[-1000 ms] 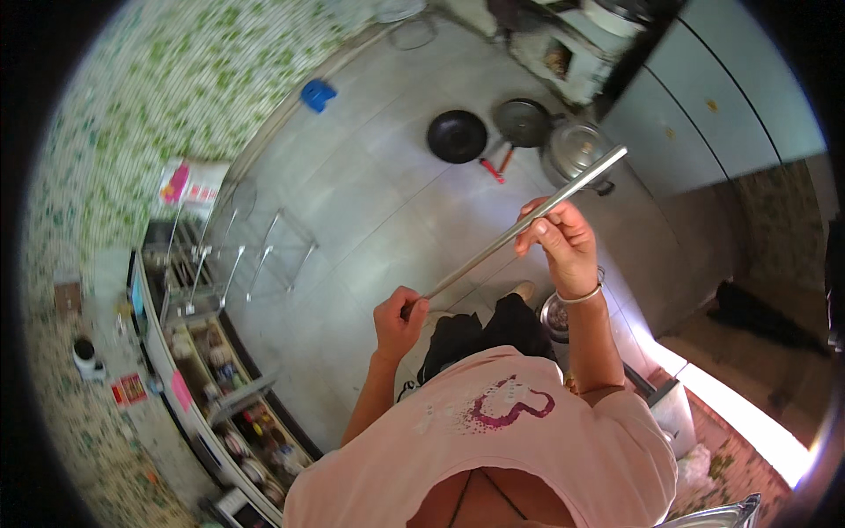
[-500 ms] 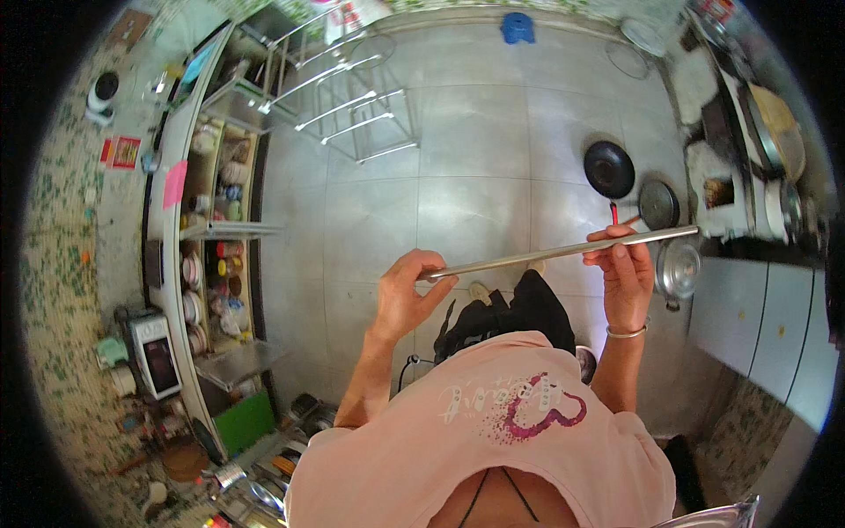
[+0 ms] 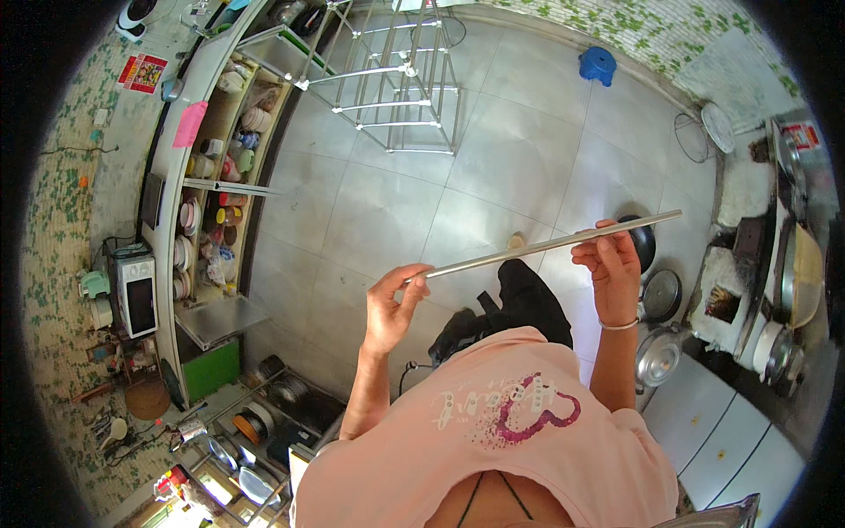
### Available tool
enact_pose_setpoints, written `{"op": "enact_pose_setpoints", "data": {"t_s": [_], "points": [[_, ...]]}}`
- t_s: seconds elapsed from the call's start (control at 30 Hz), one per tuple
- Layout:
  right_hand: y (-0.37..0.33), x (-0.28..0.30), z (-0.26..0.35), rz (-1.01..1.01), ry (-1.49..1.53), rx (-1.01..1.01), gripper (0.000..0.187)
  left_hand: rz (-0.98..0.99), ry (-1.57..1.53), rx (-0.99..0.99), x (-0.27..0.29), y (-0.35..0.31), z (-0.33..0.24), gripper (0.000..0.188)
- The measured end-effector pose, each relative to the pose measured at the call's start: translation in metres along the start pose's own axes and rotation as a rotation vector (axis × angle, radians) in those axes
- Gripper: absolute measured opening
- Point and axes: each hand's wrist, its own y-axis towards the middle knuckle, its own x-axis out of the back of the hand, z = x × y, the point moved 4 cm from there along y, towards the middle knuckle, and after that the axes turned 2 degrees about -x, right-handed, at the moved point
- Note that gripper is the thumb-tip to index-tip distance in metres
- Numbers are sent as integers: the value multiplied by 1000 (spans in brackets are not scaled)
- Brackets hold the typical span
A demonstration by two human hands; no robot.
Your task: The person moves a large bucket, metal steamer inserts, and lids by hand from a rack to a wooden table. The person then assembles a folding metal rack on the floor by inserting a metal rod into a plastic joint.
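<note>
A long, thin metal tube (image 3: 510, 256) spans the space in front of my chest, tilted up toward its right end. My left hand (image 3: 392, 308) is closed around the tube's left end, between thumb and fingers. With thumb and fingers, my right hand (image 3: 614, 277) pinches it a little short of the right end, which sticks out past the hand. Ahead on the floor, to the left, stands a rack frame (image 3: 407, 70) of similar metal tubes joined by white connectors.
An open cabinet (image 3: 195, 185) with jars and dishes runs along the left, beside a microwave (image 3: 136, 295). On the right floor lie a wok (image 3: 644, 245), a black pan (image 3: 662, 295) and a lidded steel pot (image 3: 658, 359), near a stove (image 3: 723, 304). A blue stool (image 3: 598, 66) stands far ahead.
My view has turned toward the left, so the rack, stool and pans appear shifted. One foot has stepped forward. Both hands keep hold of the tube.
</note>
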Motion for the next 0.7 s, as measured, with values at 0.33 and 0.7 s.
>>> {"op": "enact_pose_setpoints", "data": {"t_s": [0.33,0.7], "points": [[139,1,31,139,-66,-140,22,-15,192,-129,-52,136,-36,18],[254,-60,30,67,-81,-111,19,116,246,-43,-23,248,-11,18]]}}
